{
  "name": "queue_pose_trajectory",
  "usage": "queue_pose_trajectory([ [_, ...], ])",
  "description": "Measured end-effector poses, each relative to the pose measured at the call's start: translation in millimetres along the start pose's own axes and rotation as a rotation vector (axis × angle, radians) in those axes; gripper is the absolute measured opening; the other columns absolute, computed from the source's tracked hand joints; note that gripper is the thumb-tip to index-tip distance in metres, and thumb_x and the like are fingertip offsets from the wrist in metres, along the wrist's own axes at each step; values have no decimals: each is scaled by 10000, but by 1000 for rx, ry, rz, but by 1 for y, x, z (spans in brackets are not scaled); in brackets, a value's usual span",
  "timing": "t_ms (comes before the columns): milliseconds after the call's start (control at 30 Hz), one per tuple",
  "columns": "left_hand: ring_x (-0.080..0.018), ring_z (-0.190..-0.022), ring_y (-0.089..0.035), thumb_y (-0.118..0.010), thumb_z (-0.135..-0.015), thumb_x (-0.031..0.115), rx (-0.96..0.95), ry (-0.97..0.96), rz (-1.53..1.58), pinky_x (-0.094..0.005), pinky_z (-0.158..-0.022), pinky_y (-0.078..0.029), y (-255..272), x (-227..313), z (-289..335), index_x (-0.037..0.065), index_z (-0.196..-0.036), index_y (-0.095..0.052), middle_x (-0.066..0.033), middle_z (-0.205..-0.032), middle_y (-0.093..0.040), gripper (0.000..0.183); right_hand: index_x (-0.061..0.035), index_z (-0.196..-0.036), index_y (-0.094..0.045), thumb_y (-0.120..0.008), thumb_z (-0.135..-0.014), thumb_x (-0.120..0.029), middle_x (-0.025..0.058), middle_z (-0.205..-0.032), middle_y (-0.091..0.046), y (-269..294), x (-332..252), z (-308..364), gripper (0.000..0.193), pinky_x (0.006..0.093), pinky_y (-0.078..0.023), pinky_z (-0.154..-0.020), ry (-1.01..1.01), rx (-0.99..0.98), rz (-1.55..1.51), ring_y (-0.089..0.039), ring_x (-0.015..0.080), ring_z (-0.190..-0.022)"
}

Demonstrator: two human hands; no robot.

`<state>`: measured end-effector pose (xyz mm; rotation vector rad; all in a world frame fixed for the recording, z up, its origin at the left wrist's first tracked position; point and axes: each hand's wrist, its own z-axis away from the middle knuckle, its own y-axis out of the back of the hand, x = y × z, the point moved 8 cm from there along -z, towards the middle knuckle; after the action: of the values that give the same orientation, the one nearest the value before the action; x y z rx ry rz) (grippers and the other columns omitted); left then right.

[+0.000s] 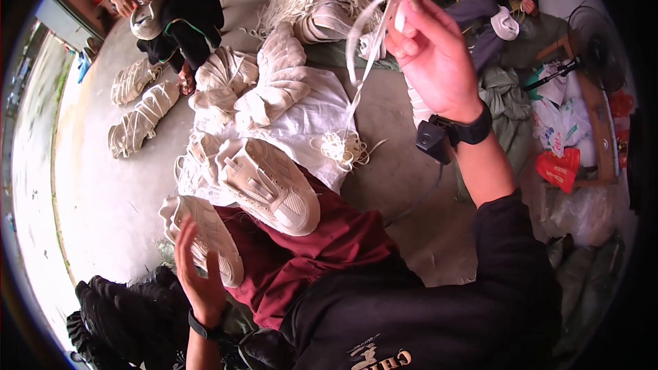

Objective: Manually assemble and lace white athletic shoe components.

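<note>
My right hand (439, 58) is raised at the upper right, its thumb and fingers pinched on a white shoelace (354, 48). Part of the lace hangs in a loop, with ends dangling over the white sheet. Low on the left, my left hand (200, 277) has its fingers stretched upward, thumb apart. It is beside a cream sneaker (218, 240) near my knee; whether they touch, I cannot tell. Another cream sneaker (274, 192) rests on my thigh, without a lace that I can make out. Behind it is a further pale shoe (199, 157), partly hidden.
A bundle of laces (343, 149) lies on the white sheet (319, 99). Beyond are stacked shoe uppers (274, 79) and a big lace heap (315, 3). Two people work at the far left and far right. A fan (598, 48) stands right; black items (130, 315) lie lower left.
</note>
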<state>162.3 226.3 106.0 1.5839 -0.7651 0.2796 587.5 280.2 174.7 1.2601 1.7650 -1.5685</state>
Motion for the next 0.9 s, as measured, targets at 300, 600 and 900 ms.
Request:
queue_pose_trajectory([
  [300, -384, -1290, -508, -732, -781, -22, -400, -246, 639, -388, -898, -539, -19, 121, -5, 41, -1504, -266, -226, -1544, -303, 863, 25, -1145, -645, -647, -946, -95, 40, -967, -684, -129, 35, 106, 233, 215, -501, -683, -476, -531, 145, -616, 59, -817],
  [600, -319, -941, -690, -585, -752, -36, -484, -341, 604, -375, -840, -537, -23, 129, -26, -27, -1198, -602, -159, -1003, -693, 447, 50, -1097, -661, -499, -1036, -336, 123, -932, -691, -76, 87, 153, 423, 245, -513, -741, -602, -277, 326, -642, 125, -743],
  [900, -317, -1057, -648, -567, -941, 186, -696, -813, 681, -397, -877, -535, -5, 190, 49, -8, -1278, -565, -157, -1273, -614, 389, -4, -1169, -584, -448, -1041, -340, 174, -1069, -678, -51, 184, 212, 385, 381, -544, -856, -1087, -77, -342, -671, 264, -967],
])
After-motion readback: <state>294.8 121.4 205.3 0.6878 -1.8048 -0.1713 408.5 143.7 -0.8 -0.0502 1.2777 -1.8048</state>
